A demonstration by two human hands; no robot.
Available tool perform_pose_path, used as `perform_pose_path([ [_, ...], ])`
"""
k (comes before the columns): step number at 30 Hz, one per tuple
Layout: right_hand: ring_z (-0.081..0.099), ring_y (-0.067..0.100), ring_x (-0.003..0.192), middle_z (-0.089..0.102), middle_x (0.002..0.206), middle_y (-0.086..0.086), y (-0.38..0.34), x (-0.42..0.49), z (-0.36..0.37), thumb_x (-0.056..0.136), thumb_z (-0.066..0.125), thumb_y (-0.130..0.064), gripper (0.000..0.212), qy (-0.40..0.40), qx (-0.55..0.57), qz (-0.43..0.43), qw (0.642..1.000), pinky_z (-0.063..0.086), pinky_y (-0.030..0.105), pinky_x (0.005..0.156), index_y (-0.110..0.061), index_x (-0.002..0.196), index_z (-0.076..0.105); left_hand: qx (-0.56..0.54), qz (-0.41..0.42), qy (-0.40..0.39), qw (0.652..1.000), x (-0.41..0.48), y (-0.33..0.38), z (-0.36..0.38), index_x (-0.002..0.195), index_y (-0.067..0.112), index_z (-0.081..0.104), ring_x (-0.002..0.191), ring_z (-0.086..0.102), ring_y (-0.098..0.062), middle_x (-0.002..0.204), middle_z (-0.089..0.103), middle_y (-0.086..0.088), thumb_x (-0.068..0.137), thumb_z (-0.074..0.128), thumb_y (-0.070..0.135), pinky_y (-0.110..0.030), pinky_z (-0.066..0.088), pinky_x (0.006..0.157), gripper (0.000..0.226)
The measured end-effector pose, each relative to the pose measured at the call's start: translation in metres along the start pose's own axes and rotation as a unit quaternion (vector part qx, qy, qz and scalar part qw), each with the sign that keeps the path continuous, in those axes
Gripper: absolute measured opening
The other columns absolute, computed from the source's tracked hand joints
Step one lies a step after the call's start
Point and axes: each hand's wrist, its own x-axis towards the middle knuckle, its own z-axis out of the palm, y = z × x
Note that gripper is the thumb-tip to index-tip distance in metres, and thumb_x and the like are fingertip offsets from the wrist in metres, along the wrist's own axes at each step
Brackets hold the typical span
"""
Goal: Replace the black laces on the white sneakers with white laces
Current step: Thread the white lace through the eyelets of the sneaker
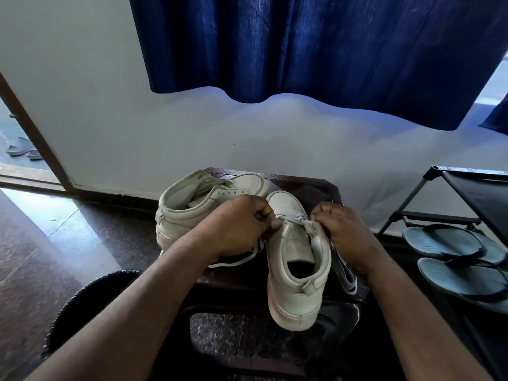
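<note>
While both fists, L hand & R hand, pinch white lace on near shoe, 2nd shoe crowds left, sandals right.

Smooth matt leather-look sneaker under my fingers, flat woven white lace, glossy speckled stone floor, dark textured plastic stool, blue cloth curtain.

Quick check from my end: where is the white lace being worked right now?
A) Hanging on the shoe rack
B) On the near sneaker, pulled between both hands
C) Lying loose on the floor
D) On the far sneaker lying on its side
B: the left hand and right hand each pinch the white lace across the front of the near sneaker, while the far sneaker lies untouched behind.
</note>
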Motion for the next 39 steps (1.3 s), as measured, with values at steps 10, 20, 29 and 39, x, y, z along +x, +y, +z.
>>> perform_pose_path([
  [10, 0.037, 0.013, 0.055, 0.042, 0.05, -0.004, 0.004, -0.002, -0.004, 0.09, 0.064, -0.019, 0.04, 0.064, -0.075, 0.039, 0.994, 0.033, 0.035, 0.057, -0.013, 0.055, 0.046, 0.143, -0.019, 0.036, 0.989, -0.002, 0.007, 0.0, 0.087, 0.027, 0.063, 0.077, 0.053, -0.009, 0.08, 0.059, 0.012, 0.099, 0.06, 0.021, -0.014, 0.033, 0.057, 0.014],
  [20, 0.036, 0.008, 0.052, 0.041, 0.05, -0.008, 0.006, -0.003, -0.008, 0.091, 0.061, -0.017, 0.038, 0.076, -0.085, 0.01, 0.993, 0.032, 0.03, 0.053, -0.011, 0.057, 0.045, 0.155, -0.028, 0.046, 0.987, -0.003, 0.007, -0.001, 0.088, 0.026, 0.07, 0.09, 0.065, -0.02, 0.092, 0.071, 0.004, 0.093, 0.06, 0.02, -0.032, 0.055, 0.079, 0.012],
  [29, 0.053, 0.015, 0.062, 0.049, 0.068, 0.012, 0.002, -0.001, -0.008, 0.073, 0.063, -0.001, 0.022, 0.023, 0.297, 0.039, 0.954, 0.043, 0.029, 0.063, -0.019, 0.068, 0.052, -0.002, -0.014, 0.079, 0.997, -0.003, 0.006, 0.003, 0.084, 0.025, 0.072, 0.067, 0.064, 0.002, 0.075, 0.074, 0.012, 0.097, 0.07, 0.026, -0.007, 0.041, 0.055, 0.013],
  [39, 0.059, 0.013, 0.071, 0.063, 0.071, 0.001, -0.017, -0.011, -0.027, 0.085, 0.053, 0.0, 0.017, 0.103, 0.41, -0.112, 0.899, 0.046, 0.02, 0.062, -0.012, 0.087, 0.066, -0.053, 0.027, 0.151, 0.987, 0.001, 0.016, 0.014, 0.082, 0.028, 0.073, 0.067, 0.061, 0.001, 0.074, 0.07, 0.016, 0.092, 0.075, 0.028, -0.012, 0.043, 0.061, 0.011],
])
